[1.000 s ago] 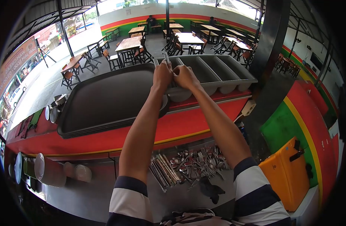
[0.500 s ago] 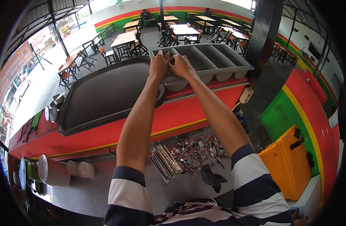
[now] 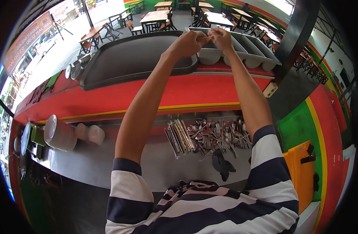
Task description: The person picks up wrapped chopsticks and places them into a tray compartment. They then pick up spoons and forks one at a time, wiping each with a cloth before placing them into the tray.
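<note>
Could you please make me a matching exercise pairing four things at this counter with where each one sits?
1. cutlery caddy
2. stack of serving trays
3. loose spoons and forks
4. orange bin

A. steel shelf below the red counter
B. beside the green wall, far right
C. red counter, right end
D. red counter, left of the caddy

Pairs: 1-C, 2-D, 3-A, 4-B

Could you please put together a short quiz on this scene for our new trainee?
1. True or false: the left hand and right hand meet at the left end of the grey cutlery tray.
2. The loose cutlery lies on: A the steel counter, B the red ledge, C the floor.
3. Fill in: the stacked black serving trays sit to the cutlery tray's ____.
Key: 1 true; 2 A; 3 left.
</note>
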A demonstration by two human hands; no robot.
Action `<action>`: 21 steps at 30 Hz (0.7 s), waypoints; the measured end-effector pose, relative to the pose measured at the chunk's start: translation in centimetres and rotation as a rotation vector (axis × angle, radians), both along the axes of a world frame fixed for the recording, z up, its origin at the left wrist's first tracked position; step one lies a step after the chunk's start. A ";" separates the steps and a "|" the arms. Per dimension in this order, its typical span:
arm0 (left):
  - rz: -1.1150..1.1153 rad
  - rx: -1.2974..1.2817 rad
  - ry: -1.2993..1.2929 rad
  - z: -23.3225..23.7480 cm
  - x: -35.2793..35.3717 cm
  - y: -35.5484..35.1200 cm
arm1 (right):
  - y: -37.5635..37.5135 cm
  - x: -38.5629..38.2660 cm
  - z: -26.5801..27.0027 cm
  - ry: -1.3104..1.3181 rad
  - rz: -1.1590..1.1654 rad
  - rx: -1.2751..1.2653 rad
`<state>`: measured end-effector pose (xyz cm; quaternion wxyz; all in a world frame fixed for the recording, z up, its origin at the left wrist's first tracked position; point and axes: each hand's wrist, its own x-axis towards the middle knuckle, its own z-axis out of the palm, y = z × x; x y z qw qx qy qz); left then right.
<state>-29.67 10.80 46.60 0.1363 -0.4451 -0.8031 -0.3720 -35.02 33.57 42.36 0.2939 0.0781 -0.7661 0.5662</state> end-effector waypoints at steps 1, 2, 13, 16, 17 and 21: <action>-0.032 0.017 0.002 0.1 1.8 -1.0 | 0.0 0.2 0.2 0.032 -0.006 -0.025; -0.068 0.033 0.005 -0.3 3.6 -2.0 | 0.0 0.3 0.5 0.070 -0.013 -0.030; 0.664 -0.241 -0.597 -33.7 16.2 -8.5 | -15.1 19.4 -17.3 0.118 0.020 -0.195; 0.924 -0.223 -0.660 -43.3 19.7 -8.6 | -19.0 22.5 -33.5 -0.262 -0.012 0.011; 0.948 -0.217 -0.665 -45.3 21.1 -8.9 | -19.9 23.5 -38.5 -0.426 -0.071 0.115; 1.022 -0.042 -0.769 -47.6 24.9 -8.9 | -21.1 29.0 -43.5 -0.538 -0.149 0.535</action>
